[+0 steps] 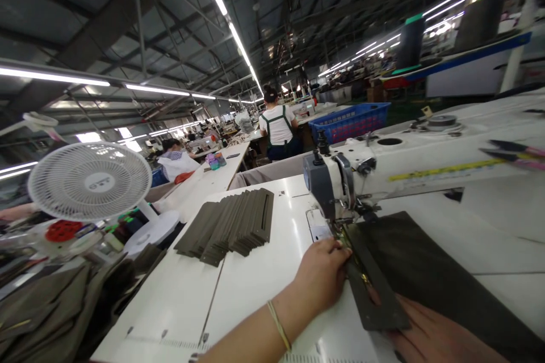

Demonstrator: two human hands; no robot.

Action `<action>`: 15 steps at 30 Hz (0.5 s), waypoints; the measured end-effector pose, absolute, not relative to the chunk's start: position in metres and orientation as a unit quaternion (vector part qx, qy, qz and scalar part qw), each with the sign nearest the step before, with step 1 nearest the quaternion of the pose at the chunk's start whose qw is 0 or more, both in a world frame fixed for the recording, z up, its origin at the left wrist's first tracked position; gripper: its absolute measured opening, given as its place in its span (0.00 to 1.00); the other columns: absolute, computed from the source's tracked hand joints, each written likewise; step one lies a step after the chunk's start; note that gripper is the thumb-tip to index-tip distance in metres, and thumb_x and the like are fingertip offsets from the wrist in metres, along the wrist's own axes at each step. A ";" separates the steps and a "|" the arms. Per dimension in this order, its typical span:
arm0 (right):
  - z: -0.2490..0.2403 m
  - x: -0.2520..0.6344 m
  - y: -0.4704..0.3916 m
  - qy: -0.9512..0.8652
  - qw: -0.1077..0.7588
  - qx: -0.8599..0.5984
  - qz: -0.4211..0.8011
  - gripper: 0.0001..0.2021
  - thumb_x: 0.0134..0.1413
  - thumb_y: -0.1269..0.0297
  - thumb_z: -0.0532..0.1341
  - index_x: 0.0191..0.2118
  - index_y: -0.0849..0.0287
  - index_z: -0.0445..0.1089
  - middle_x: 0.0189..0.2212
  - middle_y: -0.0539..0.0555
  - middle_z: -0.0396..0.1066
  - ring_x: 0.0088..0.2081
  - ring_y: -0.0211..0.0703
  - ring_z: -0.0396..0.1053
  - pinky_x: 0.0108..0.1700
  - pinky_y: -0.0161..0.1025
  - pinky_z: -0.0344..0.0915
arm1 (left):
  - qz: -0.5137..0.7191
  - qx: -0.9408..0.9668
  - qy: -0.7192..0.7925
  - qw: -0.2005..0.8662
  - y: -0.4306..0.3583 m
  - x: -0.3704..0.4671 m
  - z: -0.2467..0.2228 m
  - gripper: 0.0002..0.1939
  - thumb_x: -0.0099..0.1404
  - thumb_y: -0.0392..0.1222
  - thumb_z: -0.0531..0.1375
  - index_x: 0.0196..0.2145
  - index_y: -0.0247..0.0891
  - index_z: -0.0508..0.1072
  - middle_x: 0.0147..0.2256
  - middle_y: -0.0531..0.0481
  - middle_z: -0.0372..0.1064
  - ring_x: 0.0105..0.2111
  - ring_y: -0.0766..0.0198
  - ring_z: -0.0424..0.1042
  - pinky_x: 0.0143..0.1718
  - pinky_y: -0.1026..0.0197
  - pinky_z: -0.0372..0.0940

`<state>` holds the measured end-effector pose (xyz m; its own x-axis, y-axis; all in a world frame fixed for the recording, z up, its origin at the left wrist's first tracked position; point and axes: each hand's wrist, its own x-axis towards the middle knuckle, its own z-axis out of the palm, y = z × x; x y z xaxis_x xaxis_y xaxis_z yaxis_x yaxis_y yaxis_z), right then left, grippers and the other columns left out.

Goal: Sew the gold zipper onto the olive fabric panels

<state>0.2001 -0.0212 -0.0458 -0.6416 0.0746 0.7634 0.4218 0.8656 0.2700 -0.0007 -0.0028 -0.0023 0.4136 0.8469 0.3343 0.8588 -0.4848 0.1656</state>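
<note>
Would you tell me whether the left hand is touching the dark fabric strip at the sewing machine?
Touching: the head view shows the left hand with fingertips pressed on the dark fabric strip beside the sewing machine.

Left forearm (255, 334) enters from the lower edge of the view. It is bare along its whole visible length; no sleeve shows. One thin bangle (279, 324) sits at the wrist, pale gold in tone, a plain narrow band with no stones or charms visible. Left hand (321, 275) is bare: no glove, no ring discernible, no thimble or tape on the visible fingers. Right hand (430, 332) shows only in part at the lower right, under dark material; what shows is ungloved. No watch on either side in the visible portions. Nails and finer detail cannot be made out. No other clothing of the wearer is in view.
</note>
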 end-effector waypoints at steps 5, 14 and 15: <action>-0.032 0.204 -0.023 -0.899 0.352 -0.096 -0.241 0.18 0.50 0.83 0.50 0.36 0.60 0.74 0.31 0.54 0.78 0.34 0.45 0.74 0.43 0.39 0.73 | -0.184 -0.856 -0.481 0.051 -0.020 0.002 -0.008 0.11 0.67 0.33 0.60 0.47 0.34 0.75 0.51 0.44 0.74 0.52 0.57 0.73 0.59 0.54 0.66; -0.050 0.203 -0.025 -0.902 0.340 -0.120 -0.238 0.18 0.50 0.82 0.50 0.39 0.61 0.74 0.32 0.58 0.78 0.38 0.49 0.75 0.45 0.44 0.73 | -0.132 -0.873 -0.464 0.080 -0.014 0.004 -0.009 0.09 0.67 0.34 0.59 0.45 0.31 0.74 0.50 0.39 0.74 0.53 0.54 0.72 0.61 0.48 0.62; -0.051 0.201 -0.025 -0.893 0.362 -0.130 -0.235 0.18 0.50 0.82 0.50 0.38 0.61 0.74 0.31 0.58 0.78 0.37 0.49 0.75 0.45 0.44 0.73 | -0.133 -0.873 -0.463 0.082 -0.014 0.004 -0.008 0.08 0.68 0.34 0.58 0.44 0.32 0.74 0.50 0.39 0.74 0.52 0.54 0.73 0.61 0.47 0.62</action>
<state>0.2010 -0.0246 -0.0510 -0.7040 0.0617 0.7075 0.4015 0.8563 0.3249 0.0040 -0.0136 -0.0082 0.5362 0.7860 0.3077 0.8297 -0.5578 -0.0211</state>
